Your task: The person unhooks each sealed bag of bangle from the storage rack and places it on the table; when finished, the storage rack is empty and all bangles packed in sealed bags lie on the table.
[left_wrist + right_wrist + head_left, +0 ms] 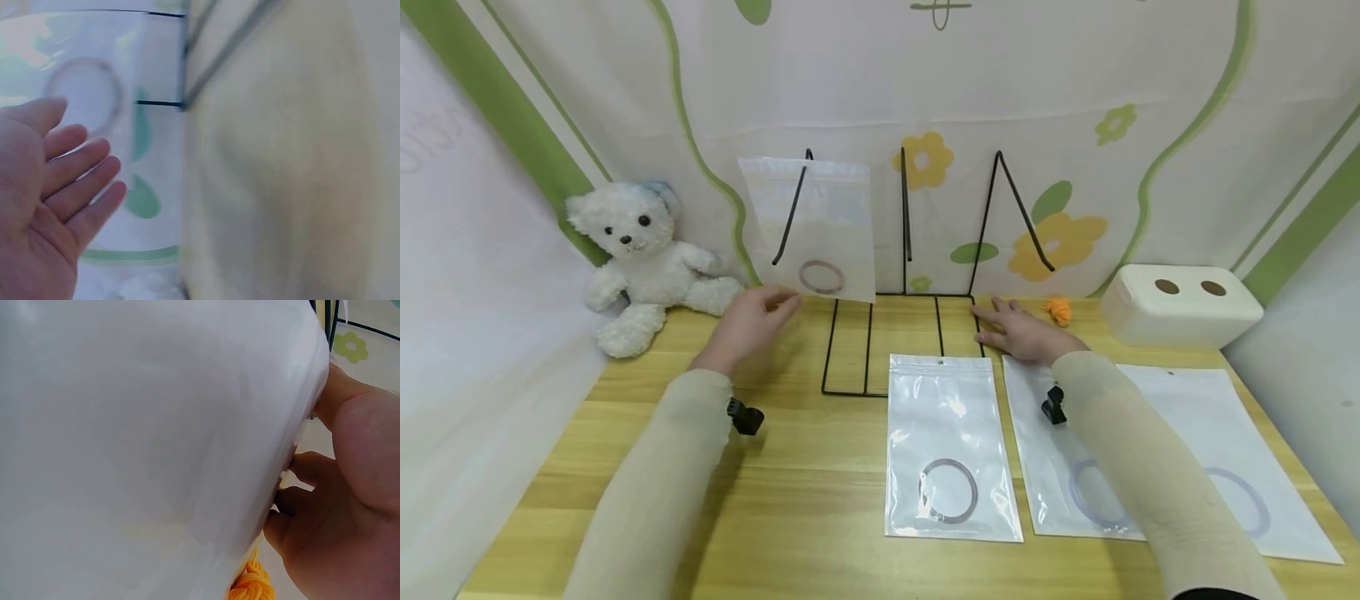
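A black wire rack (857, 393) with three slanted hooks stands at the table's back. On its left hook hangs a clear-and-white pouch (842, 212) with a pinkish bangle showing low inside. My left hand (750, 325) is just left of and below that pouch, holding nothing; the left wrist view shows its fingers loosely extended. My right hand (1022, 332) reaches to the rack's right base wire, fingers spread and touching or close to it. Below lie three white pouches with bangles: one in front of the rack (940, 417), two farther right, partly covered by my right arm.
A white teddy bear (643, 258) sits at the back left. An orange yarn bundle (1058, 311) and a cream box with two round holes (1183, 321) stand at the back right. Behind the rack hangs a flowered cloth (850, 75).
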The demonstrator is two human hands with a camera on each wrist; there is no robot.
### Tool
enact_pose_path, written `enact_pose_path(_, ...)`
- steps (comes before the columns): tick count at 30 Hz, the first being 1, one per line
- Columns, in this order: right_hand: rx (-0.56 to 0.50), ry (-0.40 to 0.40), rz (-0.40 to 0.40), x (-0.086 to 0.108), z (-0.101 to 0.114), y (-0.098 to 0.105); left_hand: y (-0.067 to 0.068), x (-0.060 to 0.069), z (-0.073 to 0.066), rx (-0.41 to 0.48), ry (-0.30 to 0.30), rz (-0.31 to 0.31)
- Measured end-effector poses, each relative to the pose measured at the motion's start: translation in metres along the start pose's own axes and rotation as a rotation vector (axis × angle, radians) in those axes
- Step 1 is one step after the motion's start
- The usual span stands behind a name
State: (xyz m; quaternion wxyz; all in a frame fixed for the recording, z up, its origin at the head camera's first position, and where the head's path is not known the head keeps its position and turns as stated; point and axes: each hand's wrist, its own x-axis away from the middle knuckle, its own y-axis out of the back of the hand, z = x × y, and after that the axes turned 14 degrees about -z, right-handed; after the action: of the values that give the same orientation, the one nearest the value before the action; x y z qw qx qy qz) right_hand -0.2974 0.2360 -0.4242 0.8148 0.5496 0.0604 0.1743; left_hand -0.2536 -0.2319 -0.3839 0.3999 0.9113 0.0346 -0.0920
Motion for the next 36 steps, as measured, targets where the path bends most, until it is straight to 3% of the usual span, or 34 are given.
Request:
enact_pose_path(6, -0.011, -0.009, 0.002, 0.002, -0.002, 0.001, 0.021, -0.009, -0.019, 0.164, -0.013, -0.309)
enact_pose_path(10, -0.018, -0.017, 0.002, 0.003, -0.003, 0.001, 0.030, -0.019, -0.034, 0.260, -0.011, -0.427)
enact_pose_path(18, -0.013, -0.018, -0.002, 0.005, -0.001, 0.001, 0.041, -0.041, -0.061, 0.381, 0.066, -0.511)
enact_pose_path(24, -0.010, -0.019, 0.003, 0.004, 0.001, -0.001, 0.043, -0.051, -0.071, 0.433, 0.040, -0.602)
enact_pose_path(36, 0.004, -0.020, 0.007, 0.000, 0.001, 0.001, 0.045, -0.054, -0.073, 0.475, 0.078, -0.614)
